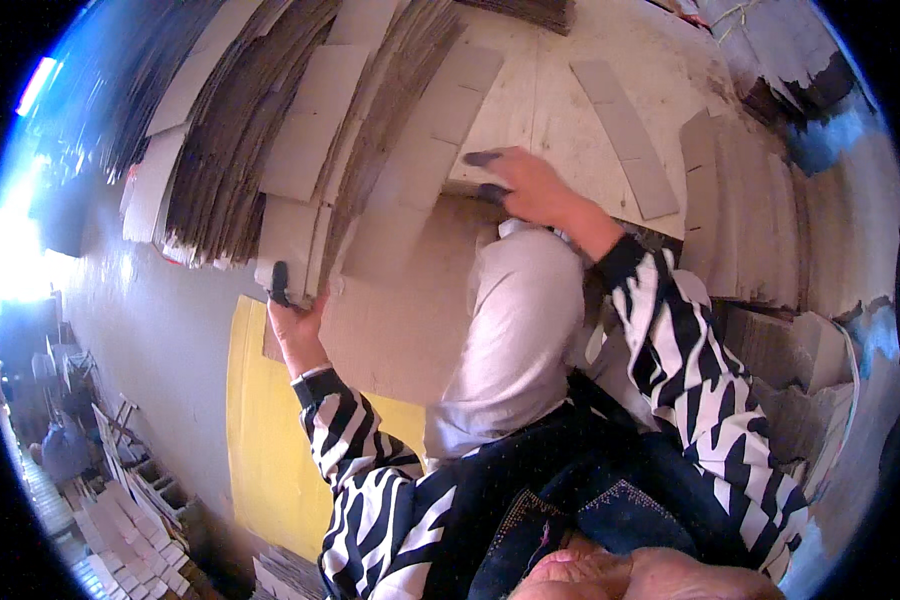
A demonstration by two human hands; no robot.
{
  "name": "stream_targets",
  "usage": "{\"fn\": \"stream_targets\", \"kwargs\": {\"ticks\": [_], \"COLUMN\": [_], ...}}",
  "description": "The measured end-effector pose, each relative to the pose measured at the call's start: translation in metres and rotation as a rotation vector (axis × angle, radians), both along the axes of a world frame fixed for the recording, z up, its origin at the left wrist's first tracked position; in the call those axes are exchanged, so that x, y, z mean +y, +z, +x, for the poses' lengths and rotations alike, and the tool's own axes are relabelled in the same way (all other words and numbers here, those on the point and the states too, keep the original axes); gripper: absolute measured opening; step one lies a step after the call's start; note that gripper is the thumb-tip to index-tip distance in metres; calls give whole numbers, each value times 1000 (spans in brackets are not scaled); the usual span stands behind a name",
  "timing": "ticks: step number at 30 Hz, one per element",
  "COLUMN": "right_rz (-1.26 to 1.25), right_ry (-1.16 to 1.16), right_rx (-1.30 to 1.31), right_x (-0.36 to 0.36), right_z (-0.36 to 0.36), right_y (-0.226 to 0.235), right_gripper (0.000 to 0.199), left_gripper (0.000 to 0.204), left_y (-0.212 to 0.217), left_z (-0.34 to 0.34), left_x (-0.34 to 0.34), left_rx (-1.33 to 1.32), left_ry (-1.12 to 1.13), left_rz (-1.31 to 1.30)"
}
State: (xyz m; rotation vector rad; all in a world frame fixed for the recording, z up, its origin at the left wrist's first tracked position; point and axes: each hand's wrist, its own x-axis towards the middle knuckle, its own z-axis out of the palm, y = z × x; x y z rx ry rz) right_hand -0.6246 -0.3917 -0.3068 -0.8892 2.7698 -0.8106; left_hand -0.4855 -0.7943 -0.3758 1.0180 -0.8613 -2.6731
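Your left hand (pixel 292 318) pinches the lower edge of the cardboard stack (pixel 300 170), thumb over the front, likely to keep the sheets squared. Your right hand (pixel 530 185) lies spread, fingers flat on a sheet (pixel 410 290) at the tabletop (pixel 560 90), pinning it. A yellow board (pixel 260 440) sits below. No containers in view.

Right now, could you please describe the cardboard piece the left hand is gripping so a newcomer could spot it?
Start at the big fanned stack of flat cardboard sheets leaning across the upper left. Follow it down to its lower edge, above the yellow sheet. The piece is the pale one whose bottom edge sits in the left hand, a dark-tipped finger across it.
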Motion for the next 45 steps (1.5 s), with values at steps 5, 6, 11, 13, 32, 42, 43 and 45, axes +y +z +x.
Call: {"fn": "stream_targets", "kwargs": {"ticks": [5, 6, 11, 13, 32, 42, 43, 45], "right_rz": [182, 285, 323, 315, -1304, -1482, -1475, -1435], "right_ry": [314, 314, 255, 187, -483, -230, -179, -98], "right_rx": [256, 254, 256, 165, -1427, -1279, -1238, -1140], "right_x": [-72, -60, -68, -79, -129, -124, -126, -128], "right_z": [-39, -46, -42, -45, -103, -73, -71, -69], "right_y": [-37, -38, -43, -35, -29, 97, 112, 132], "right_gripper": [34, 31, 26, 27, 76, 61, 59, 55], "left_gripper": [42, 42, 36, 33, 26, 31, 32, 34], "left_y": [26, 31, 67, 88, 138, 183, 192, 194], "left_z": [10, -5, -9, -5, 31, 66, 68, 68], "left_x": [-13, -10, -3, 3, 97, 104, 95, 80], "left_rx": [33, 75, 83, 58, 4, 182, 188, 202], "left_ry": [111, 82, 182, 235, 321, 403, 412, 418], "left_rz": [-27, -33, -134, -115, -396, -619, -698, -876]}}
